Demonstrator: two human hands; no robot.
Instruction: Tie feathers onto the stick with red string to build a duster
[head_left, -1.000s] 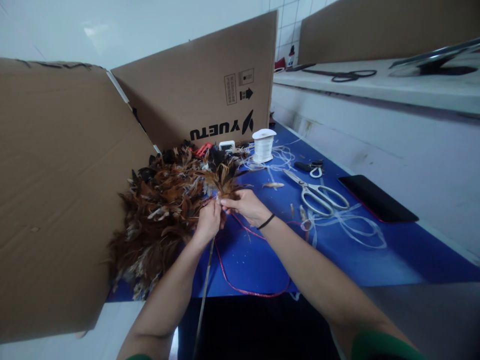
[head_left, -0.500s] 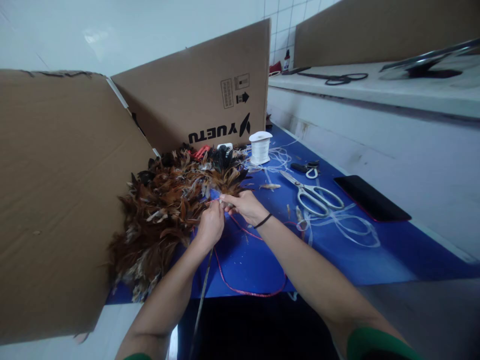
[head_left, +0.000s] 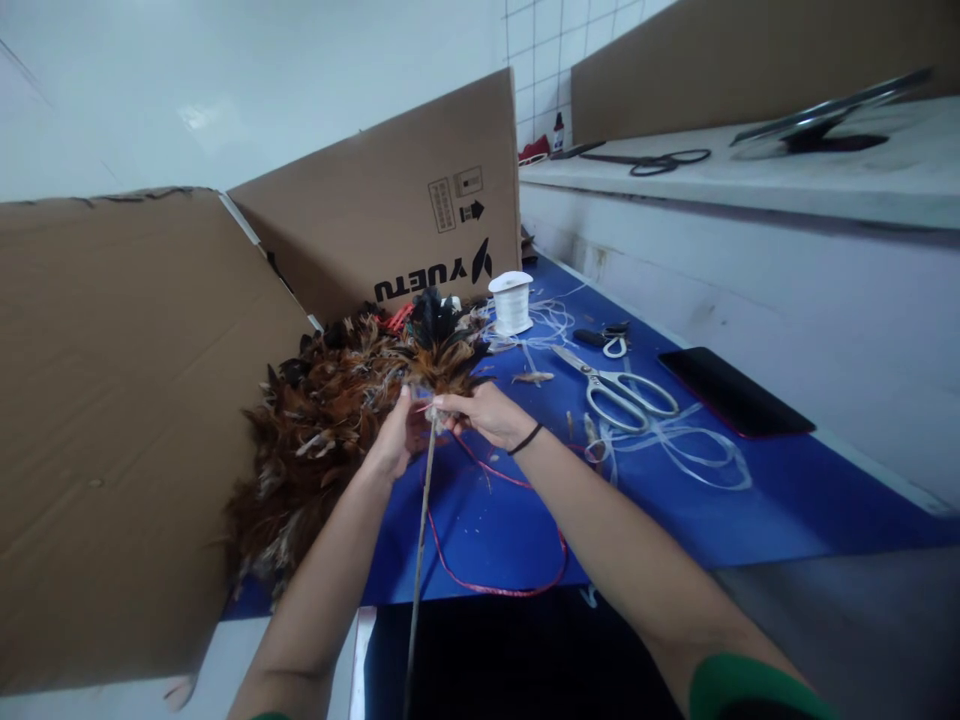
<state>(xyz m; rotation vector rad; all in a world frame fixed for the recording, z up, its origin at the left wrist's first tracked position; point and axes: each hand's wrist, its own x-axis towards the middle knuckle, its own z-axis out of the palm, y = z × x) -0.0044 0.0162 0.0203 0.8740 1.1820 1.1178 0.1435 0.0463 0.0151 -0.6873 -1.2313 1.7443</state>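
Note:
My right hand (head_left: pixel 491 412) pinches the base of a bunch of brown and black feathers (head_left: pixel 442 350), where it meets the top of a thin stick (head_left: pixel 422 530). The stick slants down toward my lap. Beside it my left hand (head_left: pixel 396 438) has thumb and fingers closed at a short red stretch of string, close to the stick's top; the fingertips show only partly. The red string (head_left: pixel 495 590) runs out from under my right hand and loops across the blue tabletop (head_left: pixel 487 545). A big heap of loose brown feathers (head_left: pixel 322 400) lies just left of my hands.
Cardboard panels (head_left: pixel 112 420) stand at the left and back. To the right lie scissors (head_left: pixel 626 392), a white spool (head_left: pixel 511 303), clear ribbon (head_left: pixel 697 450), small black-handled snips (head_left: pixel 600 338) and a dark phone (head_left: pixel 735 390). A white ledge (head_left: pixel 825 180) runs along the right.
My left hand has moved left and its fingers have loosened from a tighter grip. The feather bunch now stands more upright, and the stick's upper part shows between my hands.

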